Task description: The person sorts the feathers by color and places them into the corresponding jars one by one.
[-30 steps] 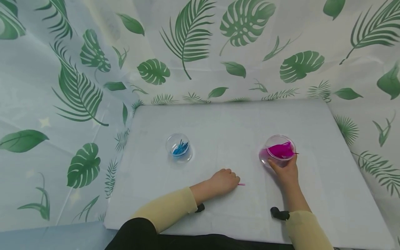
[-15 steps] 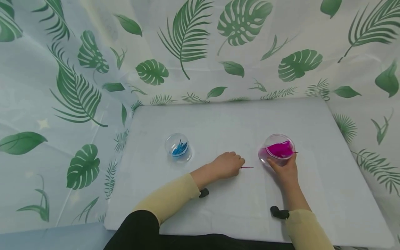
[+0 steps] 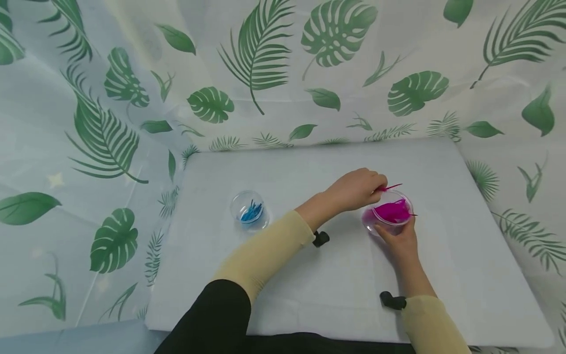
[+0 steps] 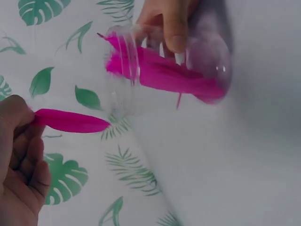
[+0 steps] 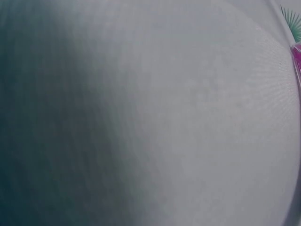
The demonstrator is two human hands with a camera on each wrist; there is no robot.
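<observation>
In the head view my left hand (image 3: pixel 355 189) is over the far rim of a clear jar (image 4: pixel 214 56). Its thumb and fingers pinch one end of a pink feather (image 4: pixel 73 121), whose free end points toward the jar mouth in the left wrist view. Several pink feathers (image 3: pixel 392 211) fill the jar, and a thin tip sticks out past the rim. My right hand (image 3: pixel 403 241) grips the jar low on its near side, thumb and fingers around the wall. The right wrist view is mostly a blurred pale surface, with a sliver of pink at its right edge.
A second clear jar (image 3: pixel 237 200) stands on the left of the white table (image 3: pixel 300 172), with thin blue pieces (image 3: pixel 251 211) inside. Leaf-patterned sheets (image 3: pixel 265 64) hang behind and beside the table.
My left hand has lifted from the table's near middle, moving away and right with the pink feather to the jar's rim. My right hand and the jar have stayed in place.
</observation>
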